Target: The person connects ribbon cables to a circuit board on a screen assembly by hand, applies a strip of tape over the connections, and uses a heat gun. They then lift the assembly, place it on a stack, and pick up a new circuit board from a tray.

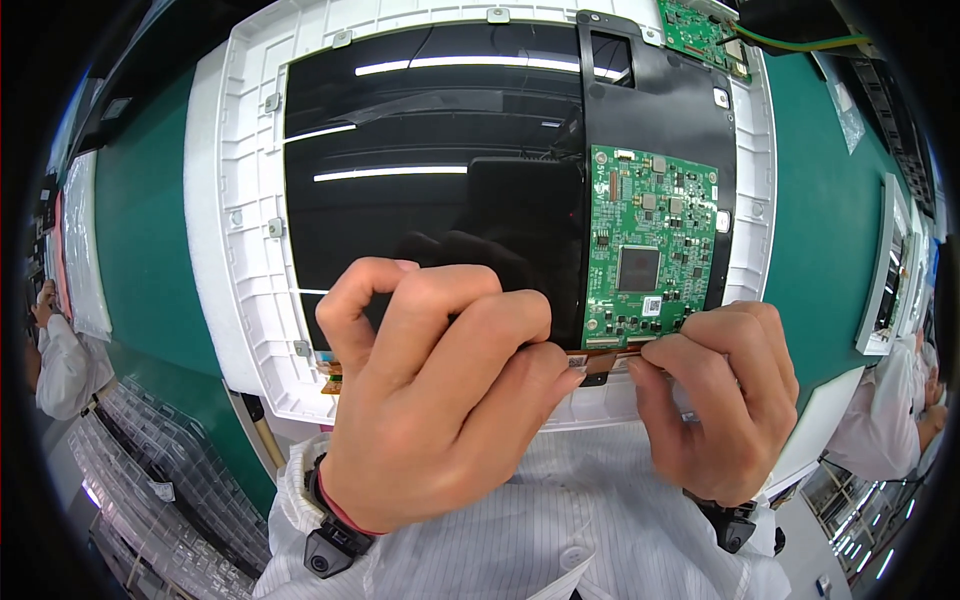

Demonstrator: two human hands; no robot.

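Note:
A green circuit board (655,235) with a dark square chip lies on the black right part of a display panel (430,130). A brownish flat flex cable (599,366) runs along the board's near edge, by its pale connectors. My left hand (440,390) reaches over the panel's near edge, fingers curled, its thumb tip and bent fingers closed at the cable's left end. My right hand (725,400) is closed too, index fingertip at the board's near right corner and thumb just below, pinching at the cable's right part. The fingers partly hide the cable.
A white plastic frame (232,225) with metal clips surrounds the panel, on a green work surface (145,220). A smaller green board (700,35) with a yellow-green wire sits at the far right. Clear trays (160,470) stand at lower left. Other people work at both sides.

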